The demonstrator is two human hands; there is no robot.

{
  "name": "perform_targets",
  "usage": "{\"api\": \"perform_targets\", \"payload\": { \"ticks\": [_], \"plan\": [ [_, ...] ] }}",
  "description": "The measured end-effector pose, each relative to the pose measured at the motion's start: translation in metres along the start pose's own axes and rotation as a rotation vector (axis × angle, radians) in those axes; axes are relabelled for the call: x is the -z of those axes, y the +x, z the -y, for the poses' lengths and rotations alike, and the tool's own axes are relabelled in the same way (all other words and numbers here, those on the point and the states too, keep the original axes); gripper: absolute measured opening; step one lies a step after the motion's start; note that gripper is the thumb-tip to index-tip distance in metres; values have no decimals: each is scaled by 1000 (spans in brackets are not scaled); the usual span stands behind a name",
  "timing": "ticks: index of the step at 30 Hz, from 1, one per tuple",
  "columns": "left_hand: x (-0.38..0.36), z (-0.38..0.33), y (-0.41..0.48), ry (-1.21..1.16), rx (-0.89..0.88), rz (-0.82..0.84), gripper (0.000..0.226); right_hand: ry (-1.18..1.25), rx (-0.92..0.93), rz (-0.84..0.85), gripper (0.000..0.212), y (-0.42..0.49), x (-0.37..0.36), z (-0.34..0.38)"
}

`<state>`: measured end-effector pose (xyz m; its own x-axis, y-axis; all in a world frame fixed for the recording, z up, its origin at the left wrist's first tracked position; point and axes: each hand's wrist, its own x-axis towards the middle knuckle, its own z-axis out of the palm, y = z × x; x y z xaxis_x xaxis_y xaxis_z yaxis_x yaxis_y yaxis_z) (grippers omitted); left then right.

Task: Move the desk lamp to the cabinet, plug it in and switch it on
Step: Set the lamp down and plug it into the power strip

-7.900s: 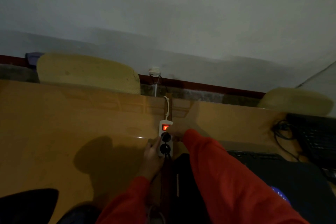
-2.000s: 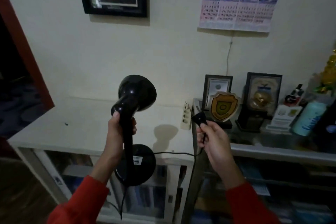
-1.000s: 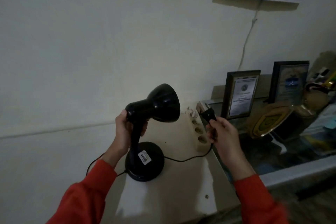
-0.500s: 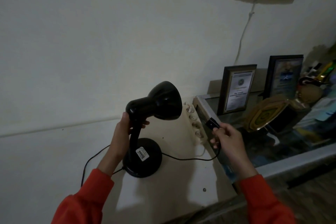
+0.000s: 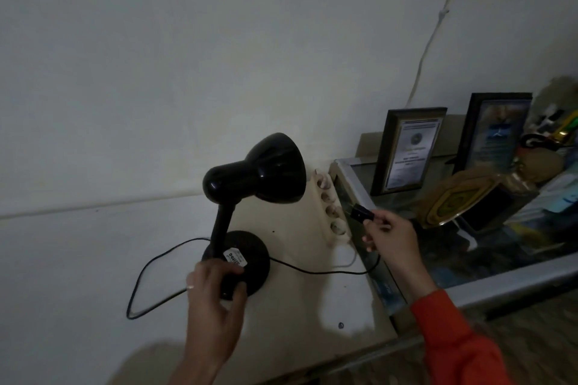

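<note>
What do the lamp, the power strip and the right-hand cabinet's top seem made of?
Lamp: glossy black, likely painted metal or plastic; highlights streak its shade. Power strip: matte cream plastic by its moulded sockets. Cabinet top: seemingly glass in a pale metal frame, since it reflects the frames standing on it.

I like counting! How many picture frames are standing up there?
2. One picture frame stands nearest the power strip; another stands right of it. Clutter may hide more.

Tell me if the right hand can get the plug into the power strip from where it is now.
Probably yes: the right hand holds the plug just beside the power strip, nothing between.
</note>
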<state>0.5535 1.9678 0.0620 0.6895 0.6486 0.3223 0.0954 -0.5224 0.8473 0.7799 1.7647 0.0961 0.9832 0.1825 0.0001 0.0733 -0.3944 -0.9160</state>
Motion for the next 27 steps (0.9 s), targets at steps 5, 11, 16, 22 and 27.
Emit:
{"api": "perform_targets", "payload": {
  "ticks": [5, 11, 16, 22, 27],
  "plan": [
    [-49, -11, 4, -139, 15, 387, 20, -207, 64, 17, 22, 18, 2, -6],
    [-128, -11, 56, -48, 27, 552, 16, -518, 308, 104, 24, 34, 0, -1],
    [-179, 3, 88, 50, 167, 562, 42, -701, 493, 275, 26, 48, -2, 2],
    [-204, 15, 93, 103, 169, 595, 48, -984, 559, 435, 22, 69, -13, -4],
    [-207, 17, 93, 68, 151, 570, 41, -1008, 680, 512, 10, 75, -23, -4]
  ]
}}
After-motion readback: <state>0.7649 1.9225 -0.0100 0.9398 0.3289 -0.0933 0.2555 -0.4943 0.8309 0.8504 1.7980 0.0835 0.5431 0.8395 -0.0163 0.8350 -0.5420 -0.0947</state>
